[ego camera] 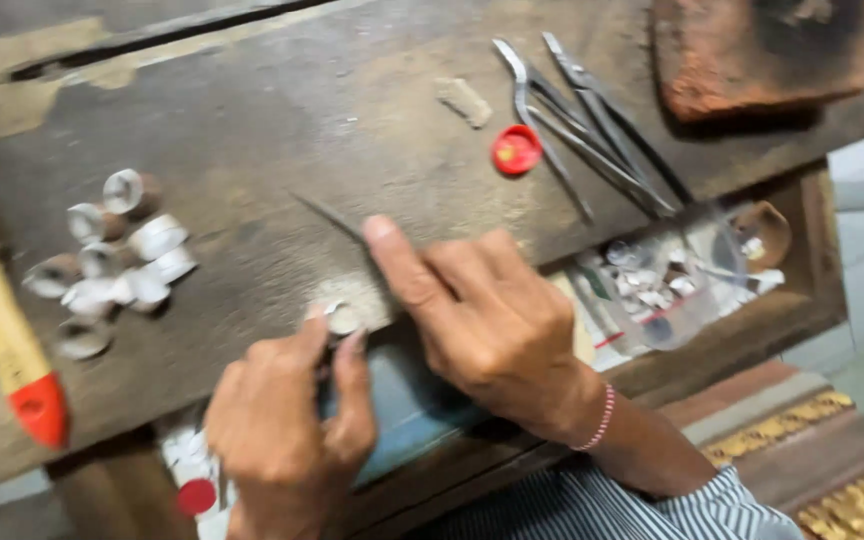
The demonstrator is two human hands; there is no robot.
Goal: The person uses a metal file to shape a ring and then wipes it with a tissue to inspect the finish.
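Note:
My left hand (287,430) pinches a small silver ring (340,318) against the front edge of the worn wooden workbench (282,130). My right hand (477,315) grips a thin dark file (327,217), forefinger stretched along it, with the tip pointing up and left over the bench. The file lies just above the ring. A pink bead bracelet (600,420) circles my right wrist. The picture is blurred by motion.
Several silver rings (112,255) lie in a cluster at the left. A hammer with a red-tipped wooden handle (14,350) sits at the left edge. Pliers and tweezers (582,125), a red cap (517,150) and a brick (752,50) are farther back. An open drawer (672,280) holds clutter.

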